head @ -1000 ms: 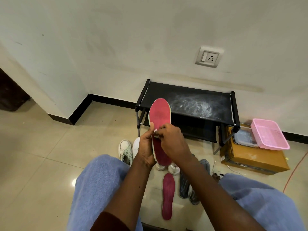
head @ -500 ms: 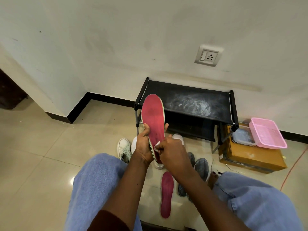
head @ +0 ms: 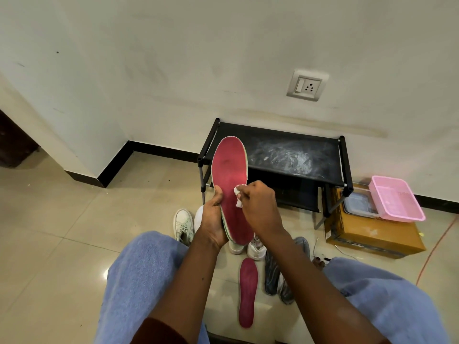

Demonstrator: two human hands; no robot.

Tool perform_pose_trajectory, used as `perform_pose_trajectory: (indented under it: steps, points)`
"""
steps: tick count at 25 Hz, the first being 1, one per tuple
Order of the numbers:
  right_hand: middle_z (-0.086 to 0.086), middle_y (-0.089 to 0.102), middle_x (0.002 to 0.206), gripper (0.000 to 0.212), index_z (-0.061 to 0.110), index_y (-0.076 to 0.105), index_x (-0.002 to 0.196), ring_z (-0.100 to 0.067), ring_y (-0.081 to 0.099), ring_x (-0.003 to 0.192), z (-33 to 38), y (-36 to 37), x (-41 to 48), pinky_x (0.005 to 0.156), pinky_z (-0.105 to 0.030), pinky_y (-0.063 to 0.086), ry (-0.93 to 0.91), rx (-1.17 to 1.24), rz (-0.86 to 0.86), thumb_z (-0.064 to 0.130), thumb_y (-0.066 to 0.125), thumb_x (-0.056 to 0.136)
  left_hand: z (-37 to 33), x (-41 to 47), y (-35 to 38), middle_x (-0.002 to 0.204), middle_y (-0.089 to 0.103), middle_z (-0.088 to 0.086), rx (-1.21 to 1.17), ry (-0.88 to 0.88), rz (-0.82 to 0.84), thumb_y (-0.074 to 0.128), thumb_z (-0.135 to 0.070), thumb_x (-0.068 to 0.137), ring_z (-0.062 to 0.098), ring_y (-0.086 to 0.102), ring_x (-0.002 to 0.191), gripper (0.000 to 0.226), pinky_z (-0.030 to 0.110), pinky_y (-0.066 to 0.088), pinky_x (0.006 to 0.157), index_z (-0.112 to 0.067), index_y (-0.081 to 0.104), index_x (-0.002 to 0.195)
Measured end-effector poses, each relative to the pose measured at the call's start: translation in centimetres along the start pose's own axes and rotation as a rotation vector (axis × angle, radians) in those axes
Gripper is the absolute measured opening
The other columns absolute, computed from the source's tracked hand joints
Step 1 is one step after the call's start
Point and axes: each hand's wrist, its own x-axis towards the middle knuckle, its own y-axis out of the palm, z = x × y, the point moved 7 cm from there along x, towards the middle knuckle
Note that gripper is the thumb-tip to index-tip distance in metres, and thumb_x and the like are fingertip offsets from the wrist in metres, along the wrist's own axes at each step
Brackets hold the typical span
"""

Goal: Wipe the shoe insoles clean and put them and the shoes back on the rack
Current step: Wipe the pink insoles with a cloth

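My left hand point(head: 214, 220) grips a red insole point(head: 229, 170) by its lower left edge and holds it upright, toe end up, in front of the black shoe rack point(head: 278, 155). My right hand point(head: 258, 207) pinches a small white wipe point(head: 239, 197) and presses it against the insole's middle. A second red insole point(head: 247, 291) lies flat on the floor between my knees. White shoes point(head: 184, 225) stand on the floor behind my hands, partly hidden. A pair of grey shoes point(head: 273, 274) lies to the right of the floor insole.
The rack's top shelf is dusty and bare. To its right a cardboard box point(head: 372, 234) carries a clear container point(head: 357, 206) and a pink basket point(head: 395, 198). An orange cable point(head: 437, 247) runs along the floor at far right. My blue-trousered knees frame the floor space.
My right hand with the wipe has slid from the insole's lower edge up to its middle. The insole has tilted to face me more fully.
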Motion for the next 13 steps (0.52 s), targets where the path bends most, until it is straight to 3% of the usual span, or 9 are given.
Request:
perform_pose_trajectory:
  steps: [3, 5, 7, 9, 13]
  points:
    - [-0.017, 0.065, 0.103, 0.023, 0.006, 0.069, 0.106, -0.03, 0.062, 0.094, -0.2, 0.3, -1.3, 0.086, -0.036, 0.048, -0.011, -0.02, 0.088, 0.005, 0.053, 0.089, 0.4, 0.2, -0.5, 0.109, 0.068, 0.015, -0.03, -0.017, 0.002, 0.04, -0.053, 0.087, 0.029, 0.065, 0.099, 0.063, 0.042, 0.045, 0.097, -0.002, 0.068, 0.109]
    - [-0.016, 0.068, 0.1, 0.021, 0.006, 0.071, 0.101, -0.026, 0.064, 0.09, -0.8, 0.3, -2.0, 0.08, -0.025, 0.05, 0.03, 0.037, 0.131, 0.003, 0.056, 0.087, 0.1, 0.4, -0.6, 0.115, 0.065, 0.013, -0.068, 0.007, 0.013, 0.043, -0.054, 0.082, 0.028, 0.058, 0.106, 0.068, 0.043, 0.033, 0.107, -0.003, 0.056, 0.125]
    - [-0.013, 0.071, 0.097, 0.02, 0.006, 0.072, 0.098, -0.021, 0.065, 0.085, -1.5, 0.7, -2.8, 0.066, -0.008, 0.044, 0.07, 0.098, 0.174, 0.002, 0.058, 0.085, -0.3, 0.4, -0.7, 0.115, 0.065, 0.012, -0.097, 0.044, 0.02, 0.039, -0.055, 0.087, 0.027, 0.057, 0.1, 0.069, 0.04, 0.034, 0.103, -0.005, 0.048, 0.134]
    - [-0.009, 0.07, 0.101, 0.021, 0.008, 0.072, 0.101, -0.016, 0.064, 0.088, -1.8, 1.2, -3.6, 0.061, -0.004, 0.039, 0.084, 0.117, 0.186, 0.004, 0.059, 0.085, -0.6, 0.5, -1.0, 0.115, 0.065, 0.012, -0.101, 0.073, 0.009, 0.034, -0.054, 0.092, 0.026, 0.059, 0.097, 0.065, 0.038, 0.044, 0.092, -0.009, 0.043, 0.138]
    - [-0.003, 0.072, 0.101, 0.02, 0.011, 0.072, 0.101, -0.003, 0.061, 0.08, -2.8, 1.3, -3.9, 0.06, 0.003, 0.035, 0.125, 0.203, 0.154, 0.008, 0.063, 0.083, -0.5, 0.6, -0.8, 0.12, 0.062, 0.014, -0.057, 0.087, -0.016, 0.031, -0.058, 0.093, 0.027, 0.061, 0.104, 0.066, 0.038, 0.051, 0.089, -0.011, 0.043, 0.139]
